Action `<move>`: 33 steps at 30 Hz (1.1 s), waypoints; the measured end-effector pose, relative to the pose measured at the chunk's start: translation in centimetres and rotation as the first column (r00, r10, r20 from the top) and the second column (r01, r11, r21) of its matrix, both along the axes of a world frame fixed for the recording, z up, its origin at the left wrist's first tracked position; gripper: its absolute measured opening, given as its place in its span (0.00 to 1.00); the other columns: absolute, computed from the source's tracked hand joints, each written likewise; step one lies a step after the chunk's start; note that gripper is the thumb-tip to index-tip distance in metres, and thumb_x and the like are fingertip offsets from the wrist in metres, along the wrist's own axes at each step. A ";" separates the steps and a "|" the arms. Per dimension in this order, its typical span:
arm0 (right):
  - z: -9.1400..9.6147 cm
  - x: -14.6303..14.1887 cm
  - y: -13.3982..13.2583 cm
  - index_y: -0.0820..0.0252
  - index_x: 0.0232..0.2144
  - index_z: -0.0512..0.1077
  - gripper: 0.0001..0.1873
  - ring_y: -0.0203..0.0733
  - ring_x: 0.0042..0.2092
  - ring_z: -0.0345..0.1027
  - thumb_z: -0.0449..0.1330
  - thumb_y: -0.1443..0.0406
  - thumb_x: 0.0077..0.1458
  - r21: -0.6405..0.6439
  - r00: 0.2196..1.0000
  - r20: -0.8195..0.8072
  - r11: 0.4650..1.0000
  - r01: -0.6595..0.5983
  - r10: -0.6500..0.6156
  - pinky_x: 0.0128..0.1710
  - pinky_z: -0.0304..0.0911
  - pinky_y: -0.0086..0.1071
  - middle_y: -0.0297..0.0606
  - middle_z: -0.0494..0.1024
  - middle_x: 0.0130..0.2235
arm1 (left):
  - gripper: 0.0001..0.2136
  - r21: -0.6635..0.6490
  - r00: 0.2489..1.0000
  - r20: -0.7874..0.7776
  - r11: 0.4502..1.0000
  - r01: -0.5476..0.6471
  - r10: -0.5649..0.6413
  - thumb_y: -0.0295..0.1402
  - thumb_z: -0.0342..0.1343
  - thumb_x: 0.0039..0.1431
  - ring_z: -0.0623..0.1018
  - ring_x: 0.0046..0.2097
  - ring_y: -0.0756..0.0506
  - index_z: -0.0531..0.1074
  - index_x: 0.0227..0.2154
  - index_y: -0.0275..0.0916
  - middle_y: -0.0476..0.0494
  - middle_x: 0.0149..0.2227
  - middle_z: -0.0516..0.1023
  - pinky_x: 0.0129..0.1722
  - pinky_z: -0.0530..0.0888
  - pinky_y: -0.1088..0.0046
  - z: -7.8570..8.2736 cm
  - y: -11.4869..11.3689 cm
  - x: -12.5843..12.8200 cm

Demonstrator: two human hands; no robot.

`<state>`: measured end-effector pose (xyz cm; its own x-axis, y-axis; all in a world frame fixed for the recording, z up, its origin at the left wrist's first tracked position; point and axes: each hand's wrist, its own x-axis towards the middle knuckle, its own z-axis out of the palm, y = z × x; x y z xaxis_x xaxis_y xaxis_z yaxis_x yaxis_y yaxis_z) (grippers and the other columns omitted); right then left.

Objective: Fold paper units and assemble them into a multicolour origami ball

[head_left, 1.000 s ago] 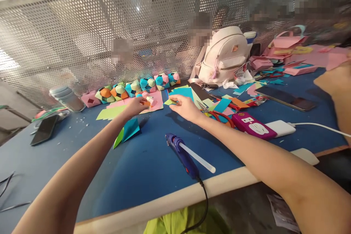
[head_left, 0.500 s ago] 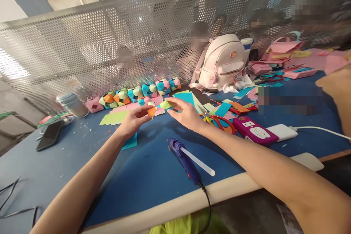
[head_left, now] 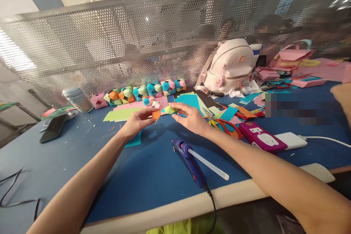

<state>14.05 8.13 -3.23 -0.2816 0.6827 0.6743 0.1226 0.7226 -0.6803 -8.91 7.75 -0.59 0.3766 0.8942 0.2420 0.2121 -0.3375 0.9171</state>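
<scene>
Pinching orange pc (head_left: pixel 156 115), L hand (head_left: pixel 135 120); R hand (head_left: pixel 192 119) gripping green pc (head_left: pixel 170 109) — apart, unjoined. Finished-looking paper balls (head_left: pixel 126 95) at 11 o'clock.

The left forearm (head_left: pixel 79 177) and right forearm (head_left: pixel 255 164) are bare and slender. The left hand (head_left: pixel 138 121) and right hand (head_left: pixel 192 117) are bare too, their fingers slim. Below, bright yellow-green clothing (head_left: pixel 172 227) shows, loosely creased.
</scene>
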 end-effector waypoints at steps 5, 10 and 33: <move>-0.2 -0.2 0.0 0.57 0.49 0.72 0.19 0.41 0.53 0.69 0.58 0.66 0.53 -0.020 1.000 -0.023 1.000 -0.013 0.013 0.55 0.66 0.35 0.41 0.74 0.52 | 0.26 -0.022 1.000 0.006 1.000 0.011 -0.011 0.40 0.64 0.49 0.73 0.54 0.36 0.72 0.51 0.38 0.38 0.53 0.75 0.51 0.71 0.62 -0.4 0.1 -0.1; -0.4 -0.4 0.0 0.55 0.49 0.72 0.19 0.40 0.52 0.70 0.59 0.66 0.53 -0.022 1.000 -0.022 0.999 -0.022 0.022 0.55 0.66 0.35 0.39 0.75 0.52 | 0.26 -0.052 0.994 0.108 0.998 0.020 -0.014 0.36 0.68 0.44 0.73 0.54 0.36 0.74 0.48 0.38 0.39 0.52 0.76 0.53 0.71 0.59 -0.8 0.1 0.2; -1.7 -1.1 0.6 0.54 0.47 0.74 0.18 0.42 0.56 0.68 0.59 0.67 0.54 0.002 0.999 -0.007 1.000 0.031 -0.031 0.56 0.66 0.36 0.38 0.74 0.54 | 0.34 0.116 0.991 -0.042 0.986 -0.118 0.124 0.47 0.62 0.47 0.68 0.59 0.36 0.67 0.56 0.35 0.38 0.59 0.69 0.58 0.66 0.61 -1.8 -0.7 2.6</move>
